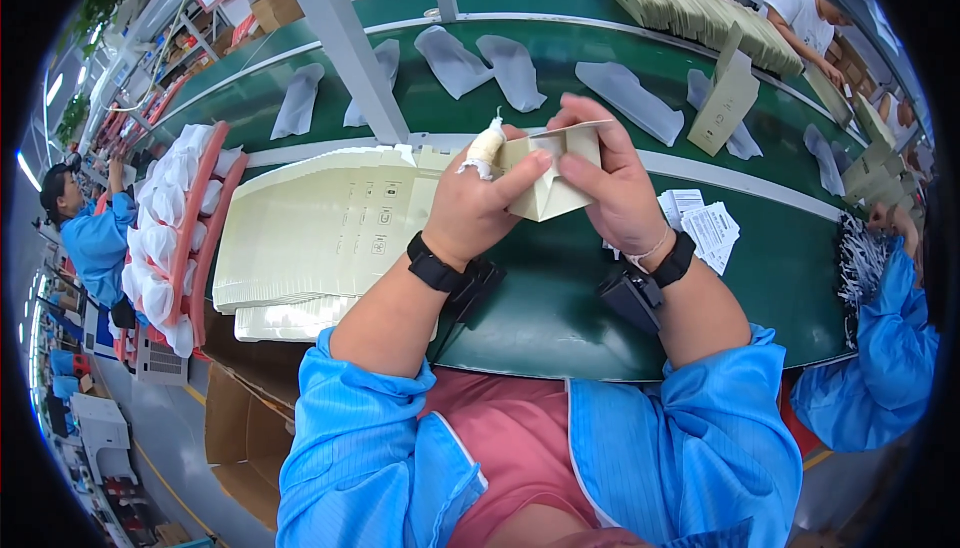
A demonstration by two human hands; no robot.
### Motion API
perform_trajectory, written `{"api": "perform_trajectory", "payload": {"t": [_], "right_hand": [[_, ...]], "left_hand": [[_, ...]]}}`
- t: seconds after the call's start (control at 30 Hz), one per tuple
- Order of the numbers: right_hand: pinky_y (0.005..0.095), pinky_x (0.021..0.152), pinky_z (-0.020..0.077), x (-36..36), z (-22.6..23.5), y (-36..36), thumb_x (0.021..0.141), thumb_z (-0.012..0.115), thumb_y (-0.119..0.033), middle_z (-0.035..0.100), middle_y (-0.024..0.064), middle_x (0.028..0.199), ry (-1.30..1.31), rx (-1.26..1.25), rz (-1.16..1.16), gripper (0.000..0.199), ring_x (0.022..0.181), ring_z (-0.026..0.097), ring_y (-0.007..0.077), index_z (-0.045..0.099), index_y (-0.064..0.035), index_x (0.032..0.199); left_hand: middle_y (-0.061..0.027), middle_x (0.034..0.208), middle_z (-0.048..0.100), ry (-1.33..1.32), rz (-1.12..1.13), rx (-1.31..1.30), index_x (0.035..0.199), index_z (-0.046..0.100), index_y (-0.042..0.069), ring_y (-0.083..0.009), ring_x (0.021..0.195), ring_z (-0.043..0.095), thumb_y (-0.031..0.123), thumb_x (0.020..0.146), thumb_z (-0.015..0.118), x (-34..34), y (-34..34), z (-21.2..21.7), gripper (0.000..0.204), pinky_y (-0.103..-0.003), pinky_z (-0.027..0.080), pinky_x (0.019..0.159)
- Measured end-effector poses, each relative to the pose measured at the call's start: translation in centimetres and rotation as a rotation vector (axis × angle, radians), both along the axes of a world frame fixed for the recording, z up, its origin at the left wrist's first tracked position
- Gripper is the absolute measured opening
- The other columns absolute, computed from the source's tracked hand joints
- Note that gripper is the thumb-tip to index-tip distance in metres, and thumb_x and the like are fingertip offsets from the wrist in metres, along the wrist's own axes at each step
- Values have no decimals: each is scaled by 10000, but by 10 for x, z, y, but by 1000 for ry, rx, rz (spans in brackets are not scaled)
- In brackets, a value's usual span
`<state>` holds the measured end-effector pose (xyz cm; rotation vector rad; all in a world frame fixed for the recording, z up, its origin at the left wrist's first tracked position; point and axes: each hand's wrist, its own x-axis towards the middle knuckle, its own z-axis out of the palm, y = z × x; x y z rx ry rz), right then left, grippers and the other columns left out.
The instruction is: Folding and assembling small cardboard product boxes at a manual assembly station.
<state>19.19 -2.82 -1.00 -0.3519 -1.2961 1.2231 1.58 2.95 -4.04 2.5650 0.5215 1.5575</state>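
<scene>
A small cream cardboard box (545,200) is held up between my two hands over the green work surface. Its end faces me, with the flaps folded partly inward. My left hand (468,210) grips the box's left side, thumb pressed on the flaps; one finger wears a whitish wrapping (486,145). Around the right side closes my right hand (622,193), its thumb also on the flaps and its fingers behind the box. Beside my left forearm lies a long stack of flattened cream cartons (300,233). Several printed paper leaflets (712,236) lie just right of my right wrist.
Frosted pouches (628,98) lie along the green conveyor (560,8) beyond a metal rail. Standing cream boxes (725,108) and a grey post (345,43) rise there. At left, red trays (205,183) hold white-wrapped items. Co-workers in blue (98,248) sit at both sides.
</scene>
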Motion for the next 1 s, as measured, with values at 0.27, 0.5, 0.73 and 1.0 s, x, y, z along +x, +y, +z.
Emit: {"api": "perform_trajectory", "payload": {"t": [0.27, 0.5, 0.73, 1.0], "right_hand": [[324, 983, 389, 26, 16, 4, 854, 661, -160, 475, 92, 1317, -678, 340, -277, 442, 1173, 486, 208, 558, -75, 1276], [314, 965, 412, 22, 7, 3, 768, 731, -142, 515, 120, 1276, -809, 362, -516, 538, 1150, 517, 238, 559, -82, 1274], [366, 1002, 409, 32, 17, -2, 614, 775, 0, 485, 112, 1295, -974, 589, -739, 730, 1205, 473, 301, 510, -102, 1287], [380, 1016, 400, 34, -13, -22, 551, 817, -20, 495, 105, 1228, -1361, 479, -488, 750, 1210, 455, 328, 531, -105, 1239]], "left_hand": [[-129, 1129, 564, -91, -52, 25, 1335, 419, 223, -350, 917, 595, 48, 511, 840, 2, 8, -10, 941, -385, 522, 741], [-138, 1150, 559, 33, 35, 113, 1365, 369, 189, -367, 969, 578, 76, 515, 852, 0, 12, -9, 984, -407, 508, 788], [-156, 1244, 518, -107, 109, -185, 1460, 185, 165, -327, 1086, 562, 132, 657, 827, -4, 19, -2, 1029, -392, 477, 887], [-165, 1350, 422, -484, -357, -1462, 1472, 12, 89, -261, 1171, 513, 81, 786, 729, -1, 24, -6, 992, -398, 437, 967]]}}
